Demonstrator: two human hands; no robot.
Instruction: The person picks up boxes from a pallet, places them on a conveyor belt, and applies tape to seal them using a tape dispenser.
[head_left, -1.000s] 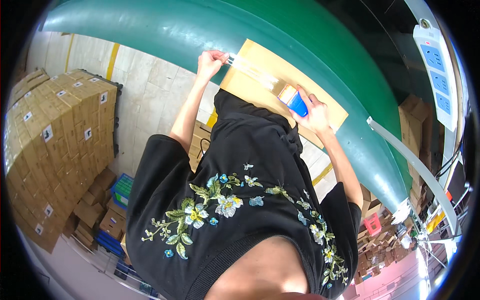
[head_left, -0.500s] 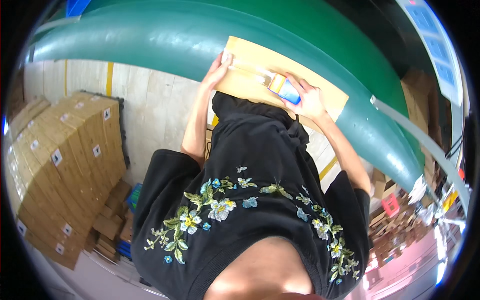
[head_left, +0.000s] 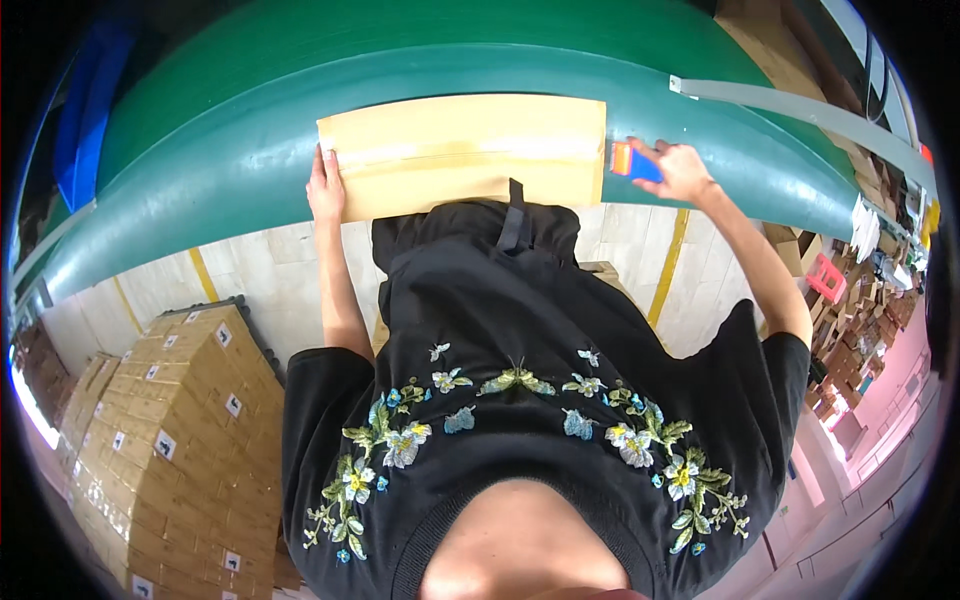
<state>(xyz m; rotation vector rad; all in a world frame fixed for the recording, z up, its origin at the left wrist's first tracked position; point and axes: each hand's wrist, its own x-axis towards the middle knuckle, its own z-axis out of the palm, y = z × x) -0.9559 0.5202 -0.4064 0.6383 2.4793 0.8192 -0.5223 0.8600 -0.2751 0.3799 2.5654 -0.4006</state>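
A: Where's the carton [head_left: 465,130]?

B: Twelve o'clock, lying along the near edge of the green worktop [head_left: 400,72], long side toward the person, seam running from nine to three.

A: And the hands?

B: The left hand [head_left: 326,188] is curled around the carton's nine o'clock end, thumb on top. The right hand [head_left: 683,172] is closed round a blue-and-orange tape dispenser [head_left: 642,166], just beyond the three o'clock end and not touching it.

A: How will it handle?

B: Light, I'd judge, and stiff at its edges, though the broad top might dent. It shines along the seam, so could be slick there; I'd hold it by both short ends.

A: Anything to read?

B: Nothing legible on its top. The stacked boxes [head_left: 205,400] at eight o'clock carry white labels [head_left: 166,444] with dark marks, too small to make out.
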